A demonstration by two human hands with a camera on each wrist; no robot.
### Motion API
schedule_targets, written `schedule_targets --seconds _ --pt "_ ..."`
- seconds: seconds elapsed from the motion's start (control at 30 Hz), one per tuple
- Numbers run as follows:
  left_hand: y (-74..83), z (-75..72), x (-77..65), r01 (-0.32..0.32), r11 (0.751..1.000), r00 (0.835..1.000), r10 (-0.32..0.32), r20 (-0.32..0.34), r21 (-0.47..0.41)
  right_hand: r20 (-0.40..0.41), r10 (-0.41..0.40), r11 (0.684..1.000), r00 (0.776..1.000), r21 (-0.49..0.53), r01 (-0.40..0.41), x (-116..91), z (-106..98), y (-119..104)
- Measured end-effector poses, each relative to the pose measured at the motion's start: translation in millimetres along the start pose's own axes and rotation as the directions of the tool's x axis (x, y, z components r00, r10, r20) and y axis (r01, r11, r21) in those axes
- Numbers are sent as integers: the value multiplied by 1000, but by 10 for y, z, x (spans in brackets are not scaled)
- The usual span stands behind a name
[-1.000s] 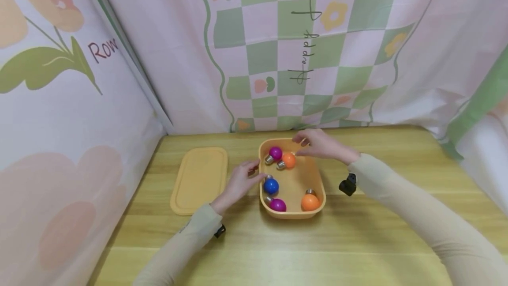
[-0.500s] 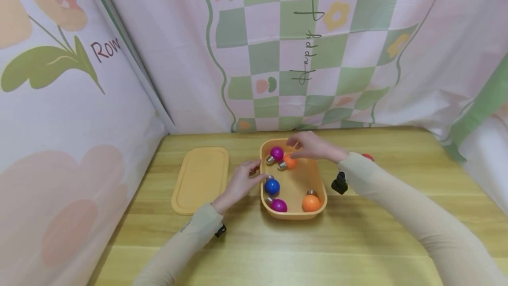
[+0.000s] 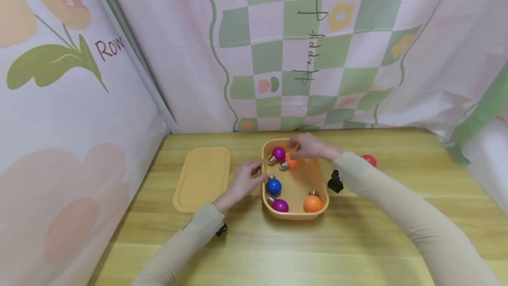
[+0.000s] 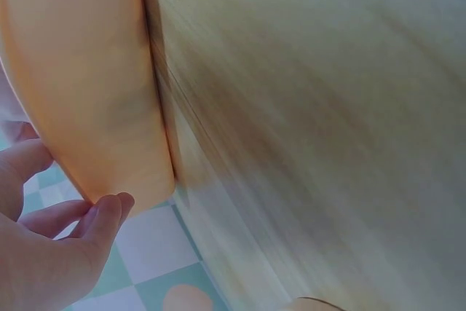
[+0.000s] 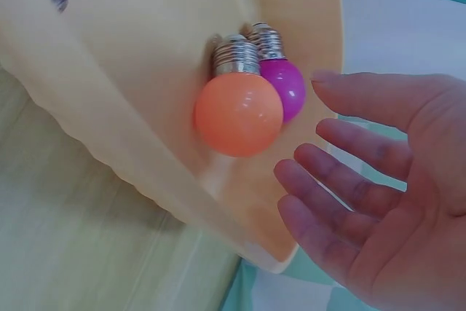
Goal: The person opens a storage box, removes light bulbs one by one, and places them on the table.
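A shallow orange-yellow plastic box (image 3: 300, 216) stands on the table with several round light bulbs lying loose inside. My left hand (image 3: 243, 183) pinches the box's left rim, thumb over the edge and fingers against the outer wall (image 4: 95, 85). Over the far end hovers my right hand (image 3: 311, 146), fingers spread and slightly bent, holding nothing. Nearest to it are an orange bulb (image 5: 239, 113) and a purple bulb (image 5: 285, 87), side by side with metal screw bases. A blue bulb (image 3: 274, 186) and a second purple bulb (image 3: 281, 205) lie along the left wall, a second orange bulb (image 3: 313, 203) in the near right corner.
The flat box lid (image 3: 203, 179) lies on the wooden table (image 3: 278, 250), left of the box. A round red object (image 3: 369, 160) sits to the right, partly hidden by my right sleeve. A patterned curtain (image 3: 309, 56) hangs behind the table.
My right hand has moved left and slightly down over the orange bulb at the far end. The red object has come out from behind my right sleeve. My left hand stays at the rim.
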State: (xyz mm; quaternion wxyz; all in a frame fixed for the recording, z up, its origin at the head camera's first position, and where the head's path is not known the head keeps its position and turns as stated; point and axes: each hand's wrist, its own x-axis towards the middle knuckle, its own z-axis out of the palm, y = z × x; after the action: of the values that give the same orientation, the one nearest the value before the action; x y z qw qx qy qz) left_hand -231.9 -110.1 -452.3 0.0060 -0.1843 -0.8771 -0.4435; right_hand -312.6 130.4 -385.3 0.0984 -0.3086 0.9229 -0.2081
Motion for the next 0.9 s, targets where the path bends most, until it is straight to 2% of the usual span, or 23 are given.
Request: schedule_targets --seconds 0.3,0.53,0.9 --pt "10 -6 12 47 999 999 -47 18 -1 65 41 999 997 -32 -39 90 67 63" --pt "3 -8 14 48 999 999 -48 17 16 96 80 996 992 -39 -76 136 81 65" --pt "-2 -4 7 30 1000 1000 -30 9 9 132 39 995 991 -97 -26 145 111 70"
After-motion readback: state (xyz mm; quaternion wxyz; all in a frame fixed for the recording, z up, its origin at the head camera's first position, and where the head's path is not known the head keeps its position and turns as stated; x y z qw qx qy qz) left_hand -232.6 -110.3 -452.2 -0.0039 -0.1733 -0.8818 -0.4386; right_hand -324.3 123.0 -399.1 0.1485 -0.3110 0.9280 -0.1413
